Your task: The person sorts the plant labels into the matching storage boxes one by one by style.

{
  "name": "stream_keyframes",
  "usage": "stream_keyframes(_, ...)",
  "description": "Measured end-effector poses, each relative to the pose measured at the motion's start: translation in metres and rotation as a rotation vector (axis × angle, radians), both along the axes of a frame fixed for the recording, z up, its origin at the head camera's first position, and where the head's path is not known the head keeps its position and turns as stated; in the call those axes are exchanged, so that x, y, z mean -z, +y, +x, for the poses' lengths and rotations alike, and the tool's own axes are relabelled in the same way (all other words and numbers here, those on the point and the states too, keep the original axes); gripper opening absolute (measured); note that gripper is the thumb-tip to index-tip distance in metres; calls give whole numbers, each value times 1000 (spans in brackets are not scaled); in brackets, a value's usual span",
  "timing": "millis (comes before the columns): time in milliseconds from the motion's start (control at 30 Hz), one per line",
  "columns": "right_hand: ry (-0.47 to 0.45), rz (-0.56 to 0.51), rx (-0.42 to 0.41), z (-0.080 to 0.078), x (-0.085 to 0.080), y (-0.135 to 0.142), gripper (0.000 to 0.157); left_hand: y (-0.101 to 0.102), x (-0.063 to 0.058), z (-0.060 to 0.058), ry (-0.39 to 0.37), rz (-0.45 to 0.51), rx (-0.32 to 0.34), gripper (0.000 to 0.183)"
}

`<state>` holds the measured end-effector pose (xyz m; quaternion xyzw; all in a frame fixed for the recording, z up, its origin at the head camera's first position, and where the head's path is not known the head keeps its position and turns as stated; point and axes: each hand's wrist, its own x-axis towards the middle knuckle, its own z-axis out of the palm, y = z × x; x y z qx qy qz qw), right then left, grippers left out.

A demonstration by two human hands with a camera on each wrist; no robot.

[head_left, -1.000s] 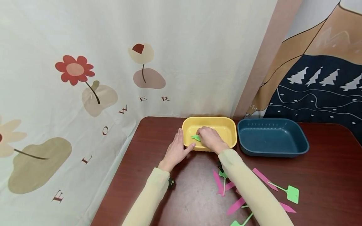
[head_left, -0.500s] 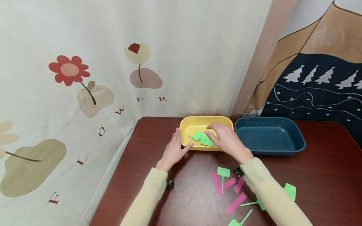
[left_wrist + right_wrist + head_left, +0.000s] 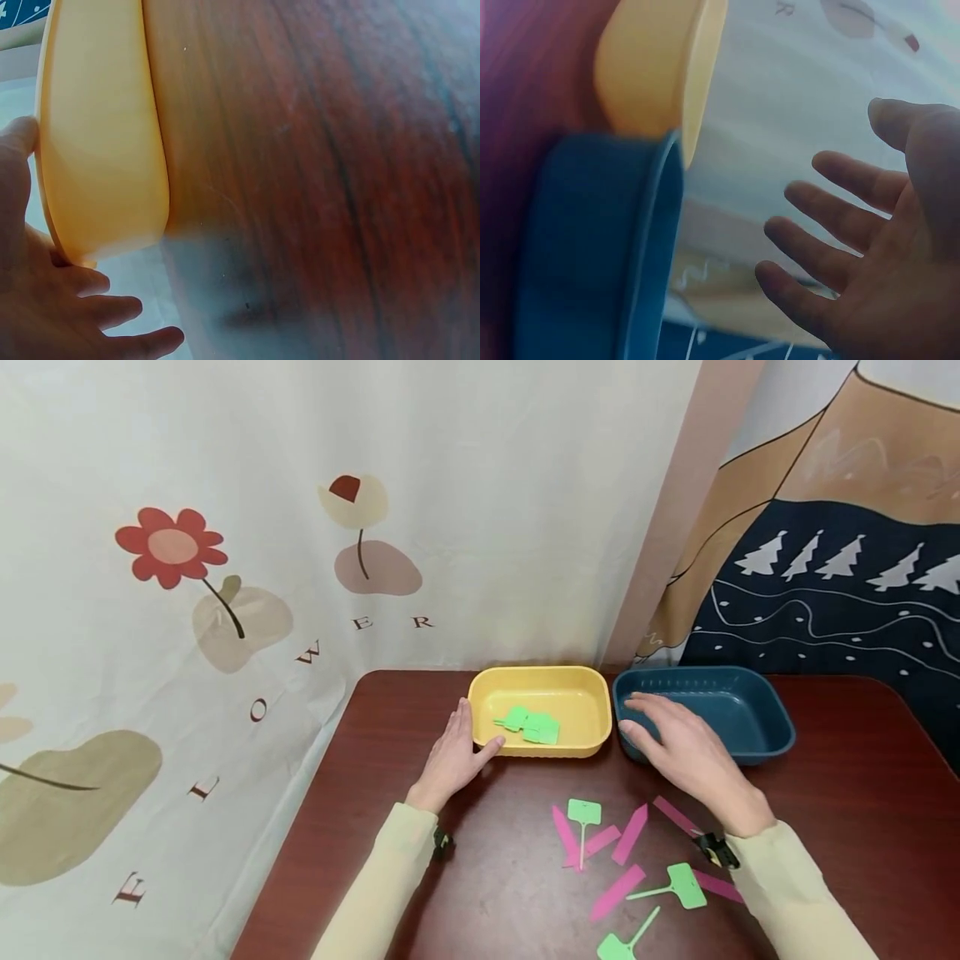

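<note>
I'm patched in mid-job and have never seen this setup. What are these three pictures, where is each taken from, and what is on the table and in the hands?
There is no machine: a person works with two bare hands, wearing three cameras. The wide picture comes from the head, looking down at a dark wooden table. The other two come from the wrists, very close up and partly blurred.

The left hand rests flat against the left end of the yellow tray, which holds green plant tags. The left wrist view shows that tray's outer wall beside the fingers.

The right hand is spread open over the near edge of the blue tray and holds nothing; its wrist view shows the open palm.

Loose on the table near the person lie more green tags and pink tags.
</note>
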<state>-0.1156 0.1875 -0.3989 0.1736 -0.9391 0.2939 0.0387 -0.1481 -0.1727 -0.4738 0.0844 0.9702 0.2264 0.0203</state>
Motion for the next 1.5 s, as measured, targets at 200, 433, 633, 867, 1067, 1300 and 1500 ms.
stream_keyframes(200, 18, 40, 64, 14, 10, 42, 60, -1, 0, -2, 5, -9, 11, 103)
stream_keyframes(433, 56, 58, 256, 15, 30, 90, 71, 0, 1, -1, -18, 7, 0, 103)
stream_keyframes(633, -30, 99, 328, 3, 51, 125, 83, 1, 2, -2, -21, 7, -8, 103)
stream_keyframes(867, -145, 95, 317, -3, 73, 141, 93, -1, 4, -1, -21, 0, -14, 104)
stream_keyframes(1067, -153, 110, 313, -5, 77, 135, 96, -7, 1, 0, -2, -4, -15, 103)
stream_keyframes(1300, -180, 124, 296, -2, 73, 121, 98, -15, -1, 0, -6, -3, -10, 103)
stream_keyframes(1500, -188, 133, 282, 3, 68, 114, 98, -21, -3, -1, -23, -10, -29, 101)
